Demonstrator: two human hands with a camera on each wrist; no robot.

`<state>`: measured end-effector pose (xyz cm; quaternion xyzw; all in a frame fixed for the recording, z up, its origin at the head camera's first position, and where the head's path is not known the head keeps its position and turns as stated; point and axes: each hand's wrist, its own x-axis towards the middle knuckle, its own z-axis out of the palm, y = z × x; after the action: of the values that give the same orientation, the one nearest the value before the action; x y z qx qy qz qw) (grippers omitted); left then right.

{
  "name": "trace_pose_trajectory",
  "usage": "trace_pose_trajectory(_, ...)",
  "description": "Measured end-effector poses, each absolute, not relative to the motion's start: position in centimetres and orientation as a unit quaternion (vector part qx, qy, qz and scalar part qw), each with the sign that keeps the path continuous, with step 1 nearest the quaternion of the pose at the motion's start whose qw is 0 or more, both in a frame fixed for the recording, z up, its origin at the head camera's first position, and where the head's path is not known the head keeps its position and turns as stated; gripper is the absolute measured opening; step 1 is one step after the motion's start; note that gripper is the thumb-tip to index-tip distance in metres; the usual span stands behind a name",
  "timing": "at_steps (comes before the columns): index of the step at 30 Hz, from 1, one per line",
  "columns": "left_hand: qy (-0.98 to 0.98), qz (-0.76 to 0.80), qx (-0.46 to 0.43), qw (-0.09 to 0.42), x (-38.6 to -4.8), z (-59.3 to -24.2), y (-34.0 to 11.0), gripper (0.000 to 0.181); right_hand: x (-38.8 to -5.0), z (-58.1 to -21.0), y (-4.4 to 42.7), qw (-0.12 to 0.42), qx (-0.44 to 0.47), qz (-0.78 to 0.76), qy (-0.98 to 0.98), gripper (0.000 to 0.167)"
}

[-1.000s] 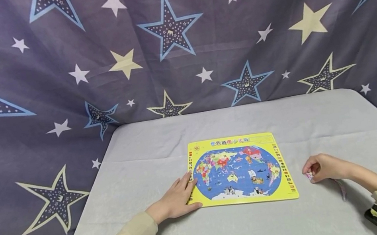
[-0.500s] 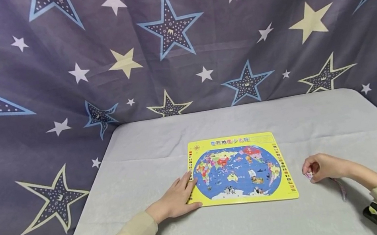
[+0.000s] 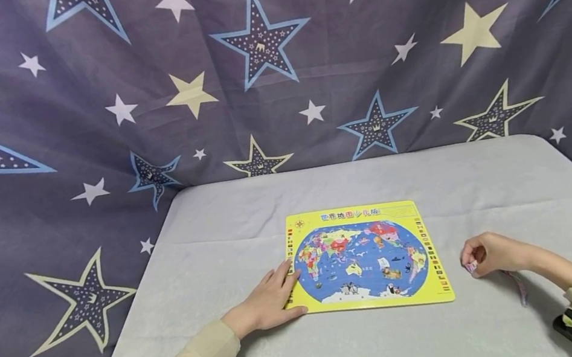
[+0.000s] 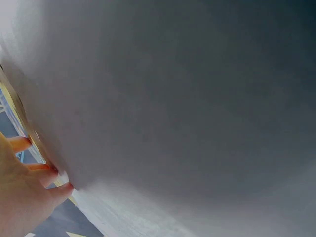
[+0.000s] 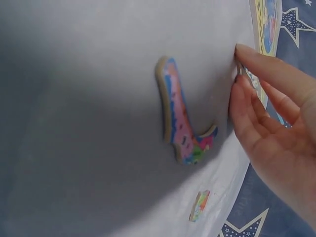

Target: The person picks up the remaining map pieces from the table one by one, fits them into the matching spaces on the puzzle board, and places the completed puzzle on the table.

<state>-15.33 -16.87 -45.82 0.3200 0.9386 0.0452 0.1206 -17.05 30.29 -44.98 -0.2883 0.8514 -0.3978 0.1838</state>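
A yellow world-map puzzle board [image 3: 391, 302] lies flat on the grey-covered table. My left hand [image 3: 265, 304] rests on its lower left edge, fingers spread over the border and thumb along the front edge. To the right of the board, my right hand [image 3: 499, 252] pinches a small puzzle piece [image 3: 471, 266] between thumb and fingers, close above the cloth. Most of that piece [image 5: 251, 77] is hidden by the fingers in the right wrist view. Beside this hand lies a long, pink, hooked puzzle piece [image 5: 178, 111] with blue edges.
Another small multicoloured puzzle piece [image 5: 199, 206] lies on the cloth in the right wrist view. A black device [image 3: 570, 326] sits beneath the right sleeve. Behind the table [image 3: 225, 211] hangs a dark curtain [image 3: 337, 73] printed with stars.
Both hands stay almost still; the left keeps touching the board and the right keeps its pinch on the small piece. The head view has shifted very slightly.
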Motion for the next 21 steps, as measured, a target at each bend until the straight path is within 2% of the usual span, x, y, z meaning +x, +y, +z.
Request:
trace_pose_trajectory(6,0.939,0.045,0.319,0.123,-15.3,-45.6,-16.8,0.08,-17.4,-44.4,30.5,0.206,-0.315,-0.421,0.825,0.006)
trace_pose_trajectory(13,0.941,0.035,0.309,0.131,-15.3,-45.5,-16.8,0.079,-17.8,-43.7,30.5,0.222,-0.304,-0.434,0.818,0.01)
trace_pose_trajectory(21,0.942,0.035,0.304,0.137,-15.2,-45.6,-16.7,0.08,-17.9,-43.5,30.0,0.208,-0.286,-0.43,0.831,0.012)
